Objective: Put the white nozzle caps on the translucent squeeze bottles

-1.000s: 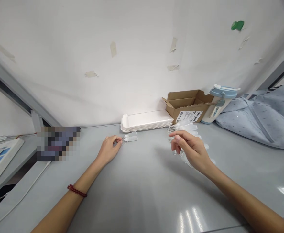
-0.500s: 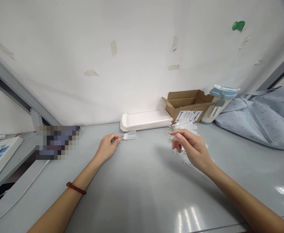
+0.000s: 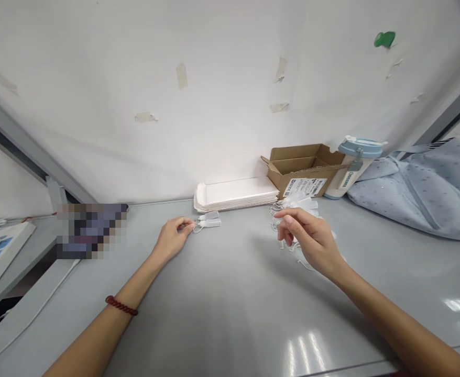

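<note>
My left hand [image 3: 175, 236] is closed in a pinch at the white looped ends of two small clear plastic bottles [image 3: 210, 223]. The bottles lie side by side on the grey table, pointing right, just in front of the stack of flat white boxes. My right hand [image 3: 307, 233] is held over the right side of the table with its fingers loosely bent and apart, and nothing shows in it. Behind and partly beneath it lies a cluster of similar clear bottles [image 3: 298, 201] with curved white ends; the hand hides some of them.
Flat white boxes [image 3: 238, 192] are stacked against the wall, beside an open cardboard box [image 3: 307, 175]. A blue-lidded tumbler [image 3: 342, 175] and a pale blue fabric bag [image 3: 406, 196] stand at the right. A blurred-out object [image 3: 90, 230] with a cable lies left.
The two bottles at my left hand have spread slightly apart, so both now show clearly. Both hands have hardly moved; the view has shifted a little.
</note>
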Available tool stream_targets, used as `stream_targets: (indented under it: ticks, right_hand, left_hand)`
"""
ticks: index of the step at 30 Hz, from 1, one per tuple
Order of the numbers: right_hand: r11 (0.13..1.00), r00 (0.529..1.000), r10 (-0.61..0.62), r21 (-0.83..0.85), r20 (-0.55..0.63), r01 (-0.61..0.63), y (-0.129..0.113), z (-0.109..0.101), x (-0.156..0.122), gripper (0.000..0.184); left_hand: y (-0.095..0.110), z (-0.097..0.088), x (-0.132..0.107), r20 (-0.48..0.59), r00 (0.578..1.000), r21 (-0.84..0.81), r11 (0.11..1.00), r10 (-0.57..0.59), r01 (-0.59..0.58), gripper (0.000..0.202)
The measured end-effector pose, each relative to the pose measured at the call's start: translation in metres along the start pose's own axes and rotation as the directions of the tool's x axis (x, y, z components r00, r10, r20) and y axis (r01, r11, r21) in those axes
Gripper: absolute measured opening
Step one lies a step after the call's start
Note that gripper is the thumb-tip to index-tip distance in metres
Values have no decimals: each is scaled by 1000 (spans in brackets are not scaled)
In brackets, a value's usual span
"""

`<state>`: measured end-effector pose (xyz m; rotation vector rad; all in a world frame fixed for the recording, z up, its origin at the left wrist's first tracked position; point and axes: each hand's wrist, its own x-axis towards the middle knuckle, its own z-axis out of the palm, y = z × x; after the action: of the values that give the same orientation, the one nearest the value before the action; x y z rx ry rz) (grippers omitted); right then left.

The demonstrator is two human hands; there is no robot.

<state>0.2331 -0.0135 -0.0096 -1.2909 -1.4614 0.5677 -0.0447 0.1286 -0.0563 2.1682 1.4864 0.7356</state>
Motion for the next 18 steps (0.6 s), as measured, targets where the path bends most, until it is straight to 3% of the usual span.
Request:
stream_targets:
  ticks: [11, 15, 18]
  right_hand:
    - [999, 999, -23, -48, -36, 21, 3, -10, 8, 26]
    - [952, 997, -60, -304, -49, 43, 15, -28, 21, 21]
    - [778, 978, -204, -614, -43, 135, 34, -44, 31, 17]
  left_hand:
    - [4, 3, -5, -28, 1000, 51, 999, 12, -11, 25]
    - [4, 3, -6, -48, 999, 54, 999, 0, 3, 27]
    - [4, 1, -7, -83, 996, 52, 998, -21, 25, 29]
